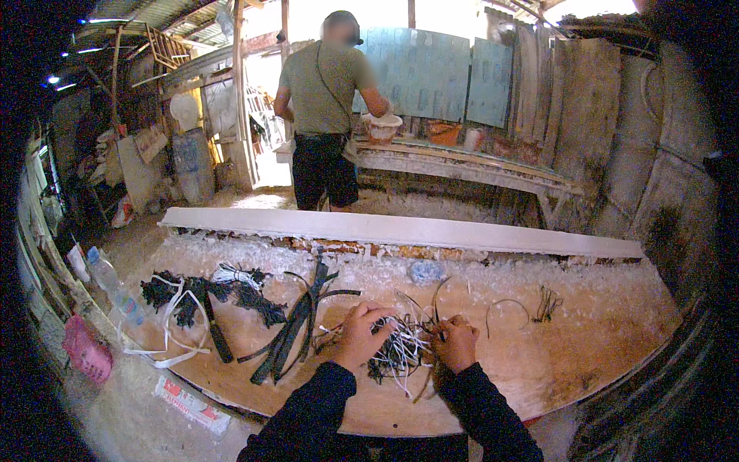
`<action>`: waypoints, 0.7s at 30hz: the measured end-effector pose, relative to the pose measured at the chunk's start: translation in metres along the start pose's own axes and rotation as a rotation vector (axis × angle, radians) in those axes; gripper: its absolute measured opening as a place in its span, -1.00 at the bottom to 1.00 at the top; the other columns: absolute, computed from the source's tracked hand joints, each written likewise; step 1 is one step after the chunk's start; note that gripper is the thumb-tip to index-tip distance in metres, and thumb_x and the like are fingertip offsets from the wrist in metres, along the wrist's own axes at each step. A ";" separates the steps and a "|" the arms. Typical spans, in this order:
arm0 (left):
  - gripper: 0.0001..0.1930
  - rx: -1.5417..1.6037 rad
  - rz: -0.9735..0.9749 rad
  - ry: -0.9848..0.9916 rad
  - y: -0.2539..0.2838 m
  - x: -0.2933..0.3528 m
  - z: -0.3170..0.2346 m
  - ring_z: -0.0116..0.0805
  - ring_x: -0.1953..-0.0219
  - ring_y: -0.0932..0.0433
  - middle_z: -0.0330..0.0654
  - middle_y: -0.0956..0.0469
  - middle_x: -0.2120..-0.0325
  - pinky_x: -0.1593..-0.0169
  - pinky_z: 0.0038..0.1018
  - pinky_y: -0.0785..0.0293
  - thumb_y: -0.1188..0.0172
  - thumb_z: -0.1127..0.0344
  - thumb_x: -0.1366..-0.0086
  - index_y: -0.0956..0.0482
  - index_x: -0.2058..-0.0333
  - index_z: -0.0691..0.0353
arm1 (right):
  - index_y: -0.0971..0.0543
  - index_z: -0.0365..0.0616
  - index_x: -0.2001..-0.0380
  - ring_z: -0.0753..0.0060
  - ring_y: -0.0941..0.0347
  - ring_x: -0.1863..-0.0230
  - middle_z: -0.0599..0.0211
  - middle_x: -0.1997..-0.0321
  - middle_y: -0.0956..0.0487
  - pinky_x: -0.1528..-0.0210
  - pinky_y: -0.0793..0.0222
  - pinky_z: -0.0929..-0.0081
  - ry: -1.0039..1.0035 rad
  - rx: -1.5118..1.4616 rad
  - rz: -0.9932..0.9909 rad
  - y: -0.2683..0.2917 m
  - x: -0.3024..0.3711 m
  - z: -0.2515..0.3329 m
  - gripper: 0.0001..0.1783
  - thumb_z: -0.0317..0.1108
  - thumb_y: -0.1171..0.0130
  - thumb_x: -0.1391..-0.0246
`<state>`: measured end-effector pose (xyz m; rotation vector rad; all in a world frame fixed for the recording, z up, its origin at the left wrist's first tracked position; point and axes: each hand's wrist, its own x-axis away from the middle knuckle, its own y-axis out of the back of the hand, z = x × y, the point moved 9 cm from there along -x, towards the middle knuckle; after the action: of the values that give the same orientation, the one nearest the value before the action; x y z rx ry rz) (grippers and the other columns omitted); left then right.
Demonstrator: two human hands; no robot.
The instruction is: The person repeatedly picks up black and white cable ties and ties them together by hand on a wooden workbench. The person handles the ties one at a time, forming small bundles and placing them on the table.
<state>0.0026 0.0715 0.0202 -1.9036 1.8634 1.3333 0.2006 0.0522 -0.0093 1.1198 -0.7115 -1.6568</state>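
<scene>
Across workshop floor (416,203), noted person (323,100) at bench (493,168). On table (546,369), found tangled black and white strands (400,350), right of black strips (286,343). Observed left hand (359,335) with thumb and fingers spread against left side of strands; observed right hand (457,346) with fingers curled at right side, unable to confirm any pinch. Farther left, noted white ties (235,273) and bottle (114,281).

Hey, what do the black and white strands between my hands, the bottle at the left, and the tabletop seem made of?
Strands: perhaps plastic or cord, thin and bendy; finish unclear. Bottle: likely glossy plastic, see-through with bright highlights. Tabletop: probably plywood, mostly dull, judging by its flat, wood-brown surface.
</scene>
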 end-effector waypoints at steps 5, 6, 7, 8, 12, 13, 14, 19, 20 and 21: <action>-0.59 -0.072 0.149 -0.134 -0.013 0.003 -0.030 -0.15 0.19 -0.40 -0.15 -0.40 0.19 0.10 -0.34 -0.31 -0.18 0.21 -0.03 -0.45 0.09 0.07 | -0.50 0.01 0.51 0.17 -0.33 0.27 0.31 0.39 -0.45 0.24 -0.06 0.18 0.181 -0.063 -0.305 0.031 0.004 0.022 -0.82 -0.25 -0.19 0.30; -0.59 -0.090 0.167 -0.175 -0.015 0.005 -0.036 -0.15 0.18 -0.40 -0.15 -0.40 0.17 0.10 -0.33 -0.31 -0.17 0.21 -0.04 -0.43 0.08 0.08 | -0.48 0.00 0.49 0.13 -0.33 0.31 0.28 0.40 -0.45 0.27 -0.08 0.15 0.241 -0.053 -0.372 0.038 0.007 0.028 -0.79 -0.24 -0.16 0.30; -0.59 -0.109 0.185 -0.215 -0.017 0.007 -0.042 -0.15 0.18 -0.40 -0.14 -0.39 0.16 0.10 -0.32 -0.31 -0.16 0.21 -0.05 -0.42 0.07 0.08 | -0.48 0.00 0.51 0.18 -0.32 0.27 0.32 0.39 -0.45 0.22 -0.05 0.18 0.233 -0.079 -0.354 0.036 0.007 0.029 -0.82 -0.28 -0.18 0.30; -0.59 -0.132 0.191 -0.269 -0.020 0.009 -0.049 -0.15 0.17 -0.40 -0.14 -0.39 0.14 0.10 -0.31 -0.32 -0.14 0.22 -0.06 -0.41 0.06 0.09 | -0.47 0.00 0.53 0.23 -0.32 0.23 0.35 0.37 -0.45 0.16 -0.02 0.22 0.226 -0.104 -0.336 0.035 0.008 0.030 -0.83 -0.31 -0.21 0.30; -0.62 0.026 0.281 -0.198 -0.030 0.011 -0.049 -0.12 0.21 -0.42 -0.10 -0.46 0.26 0.11 -0.30 -0.33 -0.09 0.27 -0.11 -0.40 0.06 0.13 | -0.46 -0.03 0.55 0.24 -0.32 0.22 0.36 0.39 -0.46 0.09 0.00 0.27 0.275 -0.199 -0.371 0.038 0.016 0.036 -0.84 -0.37 -0.22 0.29; -0.65 0.016 0.292 -0.220 -0.031 0.011 -0.050 -0.13 0.26 -0.45 -0.08 -0.48 0.35 0.15 -0.35 -0.36 -0.08 0.31 -0.11 -0.41 0.08 0.17 | -0.45 -0.05 0.54 0.24 -0.33 0.23 0.35 0.40 -0.46 0.10 -0.03 0.29 0.270 -0.240 -0.347 0.037 0.017 0.035 -0.85 -0.39 -0.21 0.28; -0.66 0.061 0.286 -0.187 -0.030 0.010 -0.048 -0.13 0.27 -0.46 -0.08 -0.48 0.36 0.16 -0.36 -0.37 -0.07 0.35 -0.10 -0.42 0.10 0.18 | -0.45 -0.06 0.54 0.24 -0.33 0.24 0.34 0.42 -0.46 0.10 -0.06 0.30 0.266 -0.281 -0.323 0.036 0.017 0.035 -0.85 -0.42 -0.20 0.27; -0.65 0.186 0.222 -0.096 -0.020 0.010 -0.040 -0.15 0.32 -0.47 -0.08 -0.48 0.38 0.19 -0.40 -0.40 -0.03 0.51 -0.07 -0.44 0.11 0.16 | -0.44 -0.15 0.52 0.44 -0.36 0.35 0.36 0.47 -0.46 0.27 -0.22 0.52 0.094 -0.668 -0.216 0.032 0.010 0.027 -0.89 -0.51 -0.16 0.19; -0.63 0.201 0.209 -0.089 -0.019 0.011 -0.038 -0.16 0.33 -0.47 -0.08 -0.48 0.38 0.19 -0.41 -0.40 -0.01 0.54 -0.06 -0.44 0.11 0.15 | -0.43 -0.17 0.53 0.50 -0.35 0.39 0.38 0.47 -0.46 0.32 -0.23 0.57 0.012 -0.875 -0.151 0.025 0.010 0.024 -0.90 -0.51 -0.16 0.16; -0.66 0.252 0.101 -0.099 -0.011 0.010 -0.037 -0.20 0.31 -0.47 -0.09 -0.49 0.38 0.19 -0.45 -0.39 -0.01 0.54 -0.07 -0.47 0.13 0.15 | -0.43 -0.18 0.54 0.56 -0.34 0.42 0.39 0.48 -0.45 0.36 -0.24 0.61 -0.093 -1.069 -0.077 0.017 0.012 0.022 -0.90 -0.52 -0.16 0.14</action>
<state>0.0282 0.0419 0.0302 -1.6115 1.9933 1.1334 0.1862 0.0338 0.0099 0.2939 0.2092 -1.7795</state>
